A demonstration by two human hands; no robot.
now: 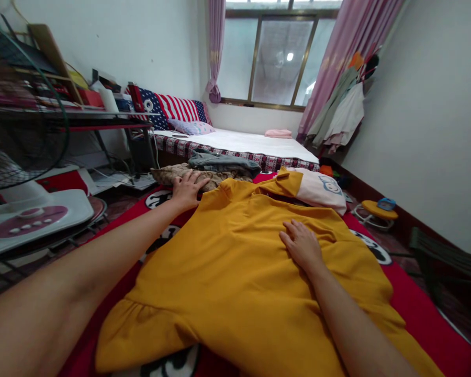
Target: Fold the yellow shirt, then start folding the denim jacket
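A mustard-yellow garment (220, 262), which looks like a dress or top with a gathered ruffle, lies spread over a red patterned blanket (427, 319). My left hand (189, 189) rests with fingers spread at the garment's far left edge, its fingertips by a brown patterned folded cloth (172, 174). On the right part of the garment lies my right hand (301, 243), palm down, fingers stretched out. Neither hand grips anything. Beyond the garment are a folded grey-blue garment (223, 161) and a pale folded garment with a blue print (322, 191).
At left stands a fan (35, 214) beside a cluttered desk (113, 120). A bed with a white sheet (239, 139) is under the window. Clothes (343, 115) hang at right, above a small yellow stool (379, 209) and a dark folding stool (447, 254).
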